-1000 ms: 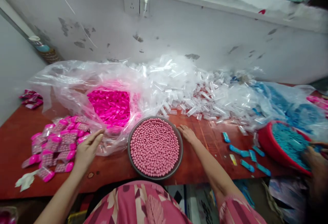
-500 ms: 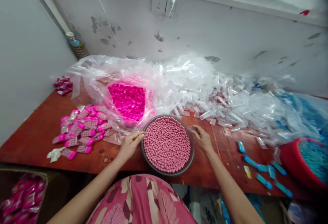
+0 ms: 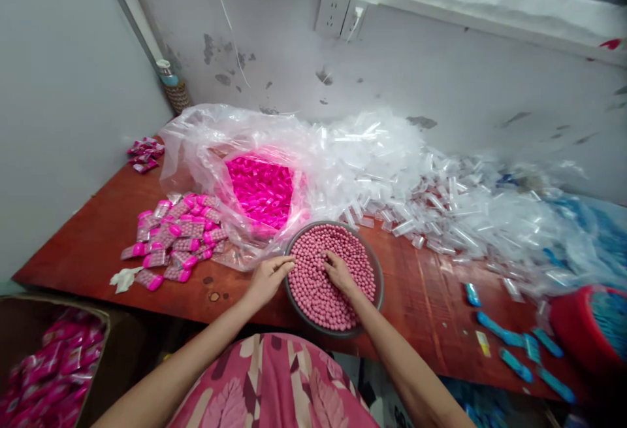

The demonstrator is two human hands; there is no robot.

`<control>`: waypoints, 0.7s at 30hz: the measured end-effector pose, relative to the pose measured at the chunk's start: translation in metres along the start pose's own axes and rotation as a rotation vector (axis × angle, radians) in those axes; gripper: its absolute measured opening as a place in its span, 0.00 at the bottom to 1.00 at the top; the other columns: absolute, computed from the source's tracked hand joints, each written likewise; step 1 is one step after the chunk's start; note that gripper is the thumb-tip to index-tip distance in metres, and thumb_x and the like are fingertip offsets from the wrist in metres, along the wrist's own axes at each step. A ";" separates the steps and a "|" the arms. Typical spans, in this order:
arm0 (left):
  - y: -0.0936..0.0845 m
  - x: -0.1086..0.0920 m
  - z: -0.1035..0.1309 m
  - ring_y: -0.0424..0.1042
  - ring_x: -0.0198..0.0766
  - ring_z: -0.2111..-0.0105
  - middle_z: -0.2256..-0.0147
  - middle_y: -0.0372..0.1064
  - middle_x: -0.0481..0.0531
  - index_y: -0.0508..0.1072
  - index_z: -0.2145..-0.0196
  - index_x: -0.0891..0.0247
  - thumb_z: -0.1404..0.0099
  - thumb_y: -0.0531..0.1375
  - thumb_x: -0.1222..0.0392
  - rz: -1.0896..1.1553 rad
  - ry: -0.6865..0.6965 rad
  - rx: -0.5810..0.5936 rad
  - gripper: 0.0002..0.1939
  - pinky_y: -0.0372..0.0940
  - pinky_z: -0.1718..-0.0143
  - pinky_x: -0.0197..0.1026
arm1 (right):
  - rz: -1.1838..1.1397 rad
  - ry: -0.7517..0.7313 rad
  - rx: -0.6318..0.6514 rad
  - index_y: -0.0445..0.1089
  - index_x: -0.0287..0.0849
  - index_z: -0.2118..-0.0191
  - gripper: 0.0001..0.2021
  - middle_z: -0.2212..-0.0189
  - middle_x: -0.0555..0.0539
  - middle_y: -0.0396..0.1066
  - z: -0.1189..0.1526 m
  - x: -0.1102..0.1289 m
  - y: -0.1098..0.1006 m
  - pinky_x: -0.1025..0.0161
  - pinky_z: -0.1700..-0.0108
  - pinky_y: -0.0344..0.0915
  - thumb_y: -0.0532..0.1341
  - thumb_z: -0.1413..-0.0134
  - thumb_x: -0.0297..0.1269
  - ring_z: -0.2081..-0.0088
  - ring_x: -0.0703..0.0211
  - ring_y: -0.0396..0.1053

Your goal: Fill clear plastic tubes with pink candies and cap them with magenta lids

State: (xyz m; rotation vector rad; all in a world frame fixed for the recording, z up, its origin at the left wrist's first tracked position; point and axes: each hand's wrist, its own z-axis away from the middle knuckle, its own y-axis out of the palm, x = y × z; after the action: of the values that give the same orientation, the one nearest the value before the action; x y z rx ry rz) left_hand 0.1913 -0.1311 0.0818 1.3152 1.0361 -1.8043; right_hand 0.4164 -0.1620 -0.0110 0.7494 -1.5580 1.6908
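Observation:
A dark round bowl point(image 3: 379, 284) full of small pink beads point(image 3: 313, 304) sits at the table's front edge, right before me. At its left rim is my left hand point(image 3: 268, 280), thumb and fingers pinched together on the edge. My right hand point(image 3: 339, 272) reaches over the bowl from the right, its curled fingertips down among the beads; whatever they hold is hidden. Behind the bowl, an open clear plastic bag point(image 3: 196, 134) contains bright pink caps point(image 3: 262, 189). To the left lies a pile of clear bead-filled tubes with pink caps point(image 3: 183, 235).
Loose clear tubes point(image 3: 450, 212) and plastic bags spread along the wall. Several blue pieces point(image 3: 514, 366) and a red tub point(image 3: 571, 323) of blue items are at the right. A cardboard box point(image 3: 105, 323) of pink packs stands lower left. A bottle point(image 3: 169, 75) stands in the back corner.
My right hand has left the area of the bowl's right rim and moved left into the beads. My left hand remains at the left rim. The whole view has shifted slightly.

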 end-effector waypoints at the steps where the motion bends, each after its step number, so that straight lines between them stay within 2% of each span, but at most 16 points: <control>1: 0.004 0.001 -0.002 0.68 0.41 0.59 0.60 0.70 0.53 0.72 0.60 0.63 0.43 0.53 0.56 -0.018 0.013 -0.001 0.15 0.60 0.55 0.43 | -0.067 0.005 -0.026 0.63 0.40 0.64 0.09 0.67 0.47 0.67 0.003 0.002 -0.002 0.63 0.61 0.60 0.50 0.53 0.30 0.64 0.60 0.64; 6: 0.032 -0.007 -0.017 0.68 0.39 0.62 0.59 0.70 0.54 0.68 0.56 0.64 0.45 0.56 0.60 -0.118 0.112 0.038 0.18 0.62 0.59 0.41 | -0.359 0.021 -0.107 0.61 0.44 0.61 0.11 0.64 0.49 0.66 0.020 0.026 -0.011 0.62 0.61 0.62 0.54 0.53 0.39 0.62 0.60 0.65; 10: 0.054 -0.019 -0.028 0.68 0.37 0.63 0.62 0.71 0.50 0.70 0.59 0.62 0.43 0.53 0.63 -0.100 0.206 0.117 0.14 0.61 0.60 0.37 | -0.791 0.096 -0.141 0.64 0.46 0.63 0.10 0.66 0.51 0.67 0.030 0.049 -0.009 0.63 0.61 0.62 0.58 0.55 0.37 0.66 0.62 0.65; 12: 0.057 -0.020 -0.032 0.68 0.36 0.63 0.63 0.71 0.49 0.71 0.62 0.62 0.42 0.51 0.63 -0.079 0.208 0.109 0.13 0.61 0.59 0.37 | -0.864 0.125 -0.125 0.64 0.46 0.62 0.11 0.66 0.51 0.66 0.032 0.055 -0.013 0.63 0.62 0.62 0.59 0.55 0.36 0.66 0.63 0.65; 14: 0.056 -0.019 -0.036 0.68 0.37 0.63 0.63 0.71 0.50 0.71 0.61 0.63 0.42 0.52 0.62 -0.057 0.181 0.094 0.13 0.61 0.60 0.37 | -0.793 0.113 -0.121 0.63 0.47 0.59 0.15 0.63 0.50 0.66 0.034 0.060 -0.023 0.63 0.61 0.62 0.61 0.56 0.35 0.63 0.62 0.65; 17: 0.050 -0.015 -0.042 0.68 0.38 0.62 0.62 0.71 0.52 0.71 0.61 0.65 0.43 0.53 0.62 -0.027 0.173 0.140 0.13 0.60 0.59 0.38 | -0.566 0.016 -0.122 0.59 0.48 0.53 0.21 0.56 0.48 0.63 0.035 0.067 -0.046 0.61 0.55 0.60 0.60 0.55 0.34 0.56 0.60 0.62; 21: 0.045 -0.014 -0.046 0.68 0.38 0.63 0.64 0.71 0.53 0.72 0.62 0.66 0.44 0.54 0.61 -0.010 0.204 0.239 0.13 0.60 0.60 0.38 | -0.243 -0.190 -0.012 0.62 0.47 0.54 0.16 0.56 0.47 0.63 0.029 0.080 -0.070 0.60 0.54 0.60 0.57 0.51 0.35 0.55 0.59 0.61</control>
State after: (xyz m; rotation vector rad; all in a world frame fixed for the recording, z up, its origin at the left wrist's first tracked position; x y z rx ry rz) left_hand 0.2534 -0.1100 0.0772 1.6693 0.9542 -1.8751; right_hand 0.4248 -0.1804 0.0974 1.0736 -1.5313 1.4663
